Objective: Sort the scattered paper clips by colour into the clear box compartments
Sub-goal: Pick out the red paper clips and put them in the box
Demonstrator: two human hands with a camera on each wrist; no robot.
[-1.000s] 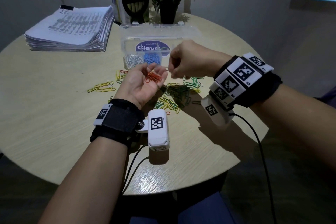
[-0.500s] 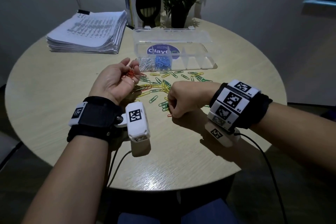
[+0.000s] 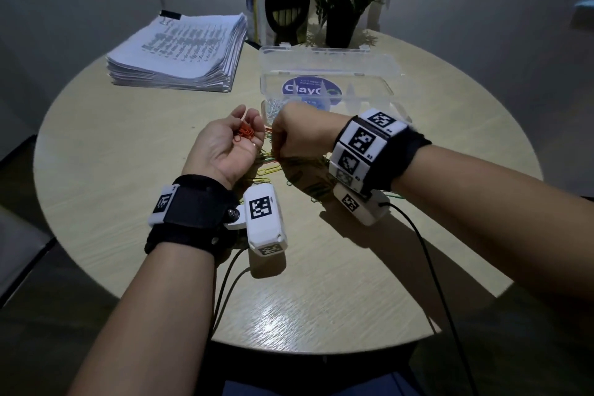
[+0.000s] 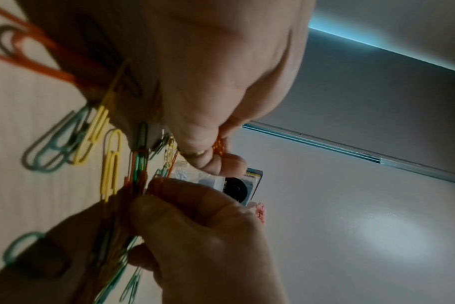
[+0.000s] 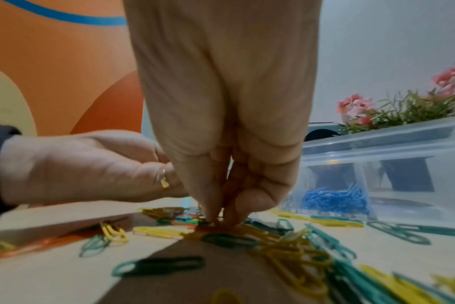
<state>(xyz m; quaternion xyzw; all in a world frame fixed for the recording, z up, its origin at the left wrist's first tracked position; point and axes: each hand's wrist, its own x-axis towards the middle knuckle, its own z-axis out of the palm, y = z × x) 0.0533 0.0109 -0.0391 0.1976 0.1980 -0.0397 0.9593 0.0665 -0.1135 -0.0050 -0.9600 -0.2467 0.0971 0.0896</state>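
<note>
Two clear box point(image 3: 379, 87) compartments with silver clips point(image 3: 273, 108), blue clips point(image 5: 333, 198).

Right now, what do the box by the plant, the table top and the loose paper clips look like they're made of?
Clear box: see-through plastic, glossy; the table shows through its walls.
Table top: pale wood grain with a slight sheen, perhaps laminate.
Paper clips: bent wire in solid yellow, green and orange, likely a plastic coat; the core is not visible.
</note>
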